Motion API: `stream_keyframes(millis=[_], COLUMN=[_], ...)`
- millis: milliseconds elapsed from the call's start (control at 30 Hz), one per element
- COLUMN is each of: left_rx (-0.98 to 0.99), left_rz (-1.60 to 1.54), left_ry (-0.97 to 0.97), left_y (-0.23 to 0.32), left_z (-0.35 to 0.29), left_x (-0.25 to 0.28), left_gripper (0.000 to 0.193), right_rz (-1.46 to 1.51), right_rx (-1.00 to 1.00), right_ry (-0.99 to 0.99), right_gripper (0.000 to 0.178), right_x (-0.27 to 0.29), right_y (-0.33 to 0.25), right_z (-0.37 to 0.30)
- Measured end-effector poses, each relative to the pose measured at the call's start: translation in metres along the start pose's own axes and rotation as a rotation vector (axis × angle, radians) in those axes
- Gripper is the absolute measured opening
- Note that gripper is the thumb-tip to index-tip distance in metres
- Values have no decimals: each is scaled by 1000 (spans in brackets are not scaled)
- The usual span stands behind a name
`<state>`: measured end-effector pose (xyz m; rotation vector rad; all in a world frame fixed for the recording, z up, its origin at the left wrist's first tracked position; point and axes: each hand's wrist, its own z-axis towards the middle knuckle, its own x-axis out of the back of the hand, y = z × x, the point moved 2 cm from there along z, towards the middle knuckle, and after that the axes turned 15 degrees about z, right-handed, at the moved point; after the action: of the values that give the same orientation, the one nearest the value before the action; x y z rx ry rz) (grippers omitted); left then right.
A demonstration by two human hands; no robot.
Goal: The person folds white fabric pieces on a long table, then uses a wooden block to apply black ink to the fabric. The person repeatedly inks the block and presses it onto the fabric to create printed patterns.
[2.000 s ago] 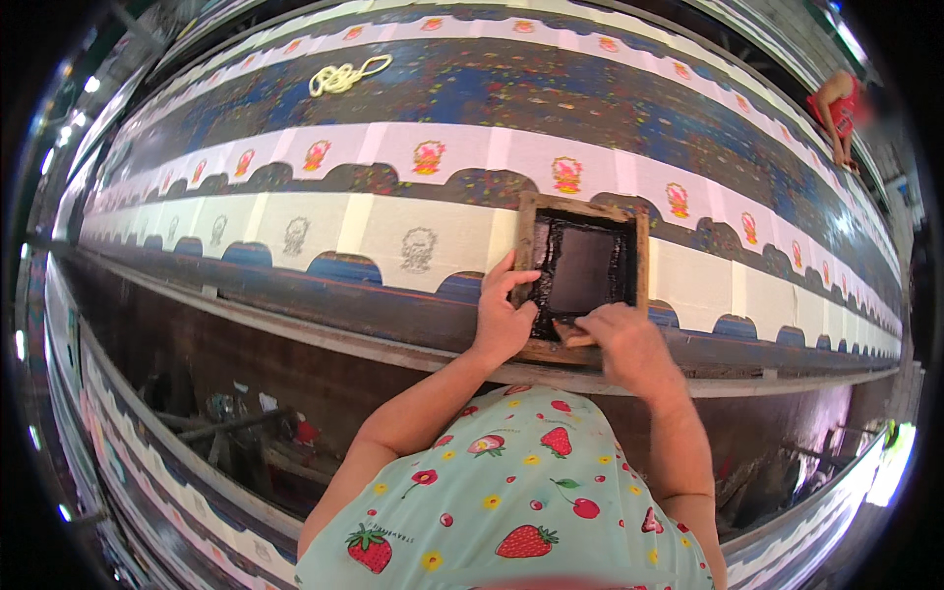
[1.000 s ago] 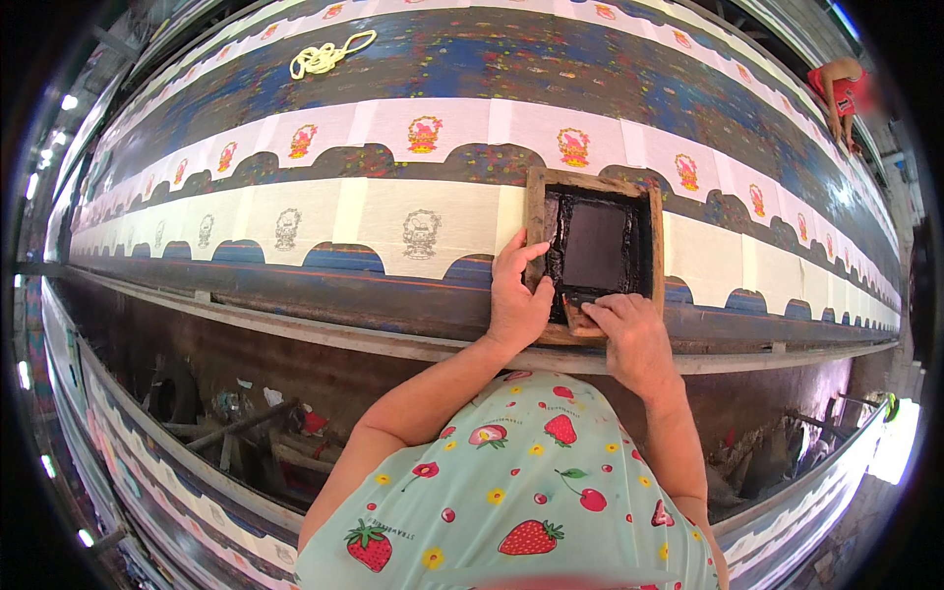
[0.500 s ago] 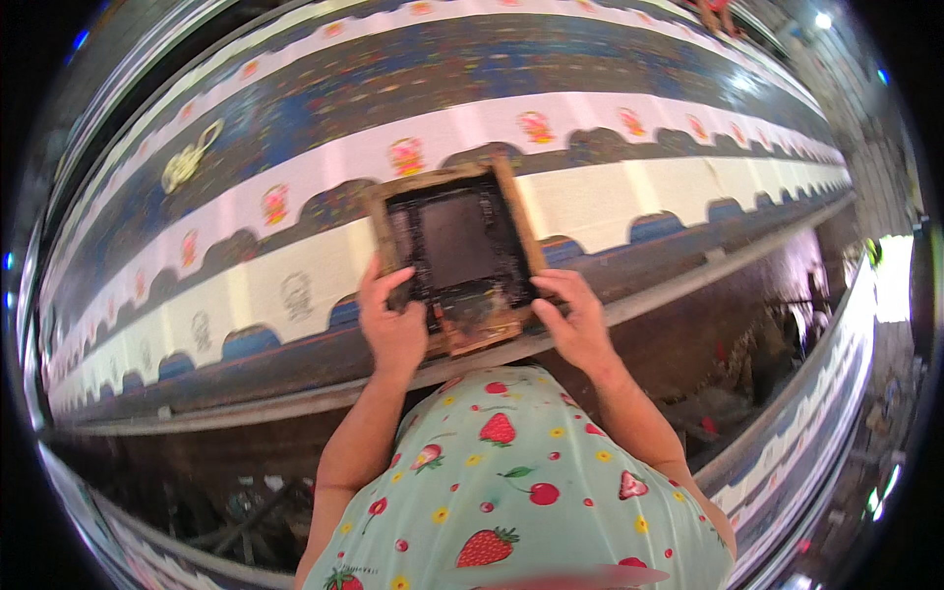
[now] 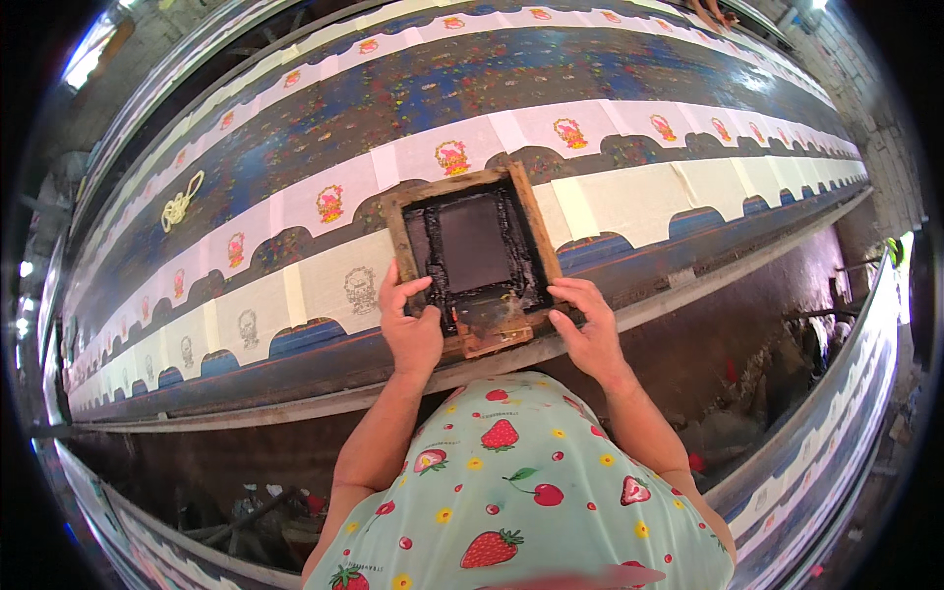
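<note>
A wooden-framed printing screen (image 4: pixel 538 224), its mesh dark and ink-stained, is over the pale cloth strip between my hands. Whether it lies flat on the cloth, I cannot tell. My left hand (image 4: pixel 411 329) grips its near left side, thumb and fingers bent over the rail. On the opposite side, my right hand (image 4: pixel 590 329) has its fingers and thumb pinching the near right rail. A squeegee with a wooden edge (image 4: pixel 495 332) lies inside the near end of the screen. Left of the screen, a dark outline print (image 4: pixel 361 288) shows on the pale cloth (image 4: pixel 324 275).
Beyond runs a pinkish strip with red and yellow prints (image 4: pixel 452 157). A pale yellow cord bundle (image 4: pixel 180 205) lies on the paint-spotted table (image 4: pixel 324 138). The table's front rail (image 4: pixel 285 408) passes before me. Another person's limb (image 4: pixel 715 15) shows at the far right.
The screen has shifted left relative to the cloth, nearer to the closest outline print. Both hands have stayed on it, and my view has moved.
</note>
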<state>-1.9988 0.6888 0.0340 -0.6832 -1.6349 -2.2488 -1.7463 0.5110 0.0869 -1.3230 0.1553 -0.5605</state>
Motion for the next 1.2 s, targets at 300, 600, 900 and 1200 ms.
stream_keyframes(millis=[300, 600, 900, 1200], left_rx=[93, 133, 163, 113], left_rz=[-20, -64, -41, 11], left_ry=[-28, -55, -74, -86], left_y=[33, 35, 40, 38], left_z=[-13, -14, -16, -15], left_x=[-53, -59, -61, -65], left_gripper=[45, 42, 40, 44], right_rz=[-206, -242, -566, -471], right_rx=[223, 341, 328, 186], right_ry=[-53, -451, -696, -887], right_gripper=[35, 45, 45, 33], right_x=[62, 31, 8, 11], right_y=[1, -18, -31, -23], right_z=[16, 31, 57, 165])
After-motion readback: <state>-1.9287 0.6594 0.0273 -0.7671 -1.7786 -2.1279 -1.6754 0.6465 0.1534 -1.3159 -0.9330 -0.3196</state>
